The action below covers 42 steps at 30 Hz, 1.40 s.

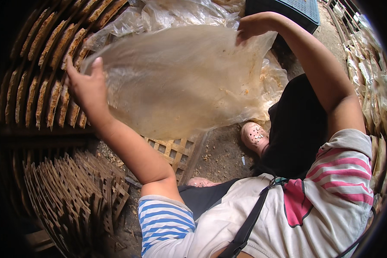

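A large, cloudy plastic sheet (pixel 180 81) is stretched between my two hands, stained with orange-brown specks. My left hand (pixel 89 88) grips its left edge, thumb and fingers on either side of it. At the upper right corner my right hand (pixel 256 26) is closed on the sheet, fingers pointing down; part of its grip is hidden. The sheet hangs over a woven bamboo lattice panel (pixel 172 150), which shows only below its lower edge. More crumpled clear plastic (pixel 163 15) lies behind it.
At left, racks hold rows of crusted brown slabs (pixel 51 38). Below them leans a stack of bamboo lattice panels (pixel 73 185). A dark blue crate (pixel 290 13) stands at the top right. Plastic-covered panels (pixel 367 73) line the right side. My pink clog (pixel 256 137) rests on the dirt floor.
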Each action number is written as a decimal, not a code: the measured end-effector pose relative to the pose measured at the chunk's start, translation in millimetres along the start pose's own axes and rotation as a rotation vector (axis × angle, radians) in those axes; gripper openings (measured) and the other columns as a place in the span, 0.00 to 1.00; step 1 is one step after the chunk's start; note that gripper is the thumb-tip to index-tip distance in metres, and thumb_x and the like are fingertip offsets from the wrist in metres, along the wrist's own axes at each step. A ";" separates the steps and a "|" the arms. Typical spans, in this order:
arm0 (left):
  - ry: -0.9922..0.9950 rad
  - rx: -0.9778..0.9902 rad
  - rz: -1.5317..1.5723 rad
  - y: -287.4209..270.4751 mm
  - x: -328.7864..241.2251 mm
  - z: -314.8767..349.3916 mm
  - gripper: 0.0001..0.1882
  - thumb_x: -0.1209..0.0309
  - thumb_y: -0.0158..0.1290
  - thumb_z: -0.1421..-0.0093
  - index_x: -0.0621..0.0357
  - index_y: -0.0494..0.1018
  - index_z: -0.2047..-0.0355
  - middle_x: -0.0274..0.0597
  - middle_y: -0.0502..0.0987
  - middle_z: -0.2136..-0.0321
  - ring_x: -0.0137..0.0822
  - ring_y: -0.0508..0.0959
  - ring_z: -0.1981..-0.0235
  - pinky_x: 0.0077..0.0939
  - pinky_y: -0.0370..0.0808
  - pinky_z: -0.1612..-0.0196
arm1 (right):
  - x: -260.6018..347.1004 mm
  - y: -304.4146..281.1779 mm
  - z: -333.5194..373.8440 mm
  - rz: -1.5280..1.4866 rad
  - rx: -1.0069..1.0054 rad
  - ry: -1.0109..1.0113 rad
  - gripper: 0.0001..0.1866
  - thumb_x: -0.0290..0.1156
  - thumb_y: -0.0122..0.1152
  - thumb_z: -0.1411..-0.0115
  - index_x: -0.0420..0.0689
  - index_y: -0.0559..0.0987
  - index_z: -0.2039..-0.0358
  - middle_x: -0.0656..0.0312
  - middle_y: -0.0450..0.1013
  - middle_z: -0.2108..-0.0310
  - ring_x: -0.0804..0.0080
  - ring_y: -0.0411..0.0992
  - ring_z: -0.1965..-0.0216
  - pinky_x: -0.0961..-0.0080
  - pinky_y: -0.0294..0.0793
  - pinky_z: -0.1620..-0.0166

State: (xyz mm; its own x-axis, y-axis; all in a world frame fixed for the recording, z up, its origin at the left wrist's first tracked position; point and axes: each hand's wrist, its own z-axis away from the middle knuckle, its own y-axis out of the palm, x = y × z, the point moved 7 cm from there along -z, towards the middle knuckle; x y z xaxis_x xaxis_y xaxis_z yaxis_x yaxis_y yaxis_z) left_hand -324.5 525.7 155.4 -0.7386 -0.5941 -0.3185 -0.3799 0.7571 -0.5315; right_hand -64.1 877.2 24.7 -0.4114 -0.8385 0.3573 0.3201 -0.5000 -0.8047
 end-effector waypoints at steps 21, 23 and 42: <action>0.164 1.308 0.921 108.0 -143.8 127.1 0.13 0.67 0.56 0.33 0.64 0.79 0.54 0.36 0.82 0.75 0.23 0.81 0.69 0.20 0.72 0.60 | 47.1 -33.4 22.4 0.221 -0.181 -0.160 0.32 0.44 0.68 0.38 0.48 0.72 0.36 0.52 0.71 0.38 0.58 0.70 0.39 0.64 0.71 0.39; 0.137 1.298 0.940 107.7 -137.3 124.1 0.13 0.68 0.56 0.33 0.65 0.79 0.53 0.39 0.83 0.69 0.26 0.82 0.70 0.23 0.74 0.59 | 93.9 -27.5 19.6 0.112 -0.078 -0.192 0.25 0.42 0.67 0.37 0.47 0.77 0.42 0.54 0.77 0.46 0.62 0.75 0.46 0.66 0.73 0.43; 0.091 0.775 0.729 126.0 -167.9 90.4 0.16 0.63 0.62 0.37 0.63 0.81 0.56 0.42 0.86 0.69 0.26 0.82 0.67 0.25 0.76 0.58 | 114.8 -51.2 34.7 -0.232 -0.652 -0.498 0.18 0.41 0.70 0.39 0.41 0.83 0.57 0.57 0.82 0.66 0.66 0.79 0.62 0.66 0.77 0.57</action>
State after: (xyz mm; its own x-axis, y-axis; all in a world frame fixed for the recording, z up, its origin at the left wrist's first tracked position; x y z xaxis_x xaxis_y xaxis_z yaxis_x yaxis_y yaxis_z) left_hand -197.9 696.3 70.9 -0.6956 -0.0211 -0.7181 0.6042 0.5235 -0.6007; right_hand -98.1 799.1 123.4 0.0666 -0.8039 0.5910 -0.3440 -0.5745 -0.7427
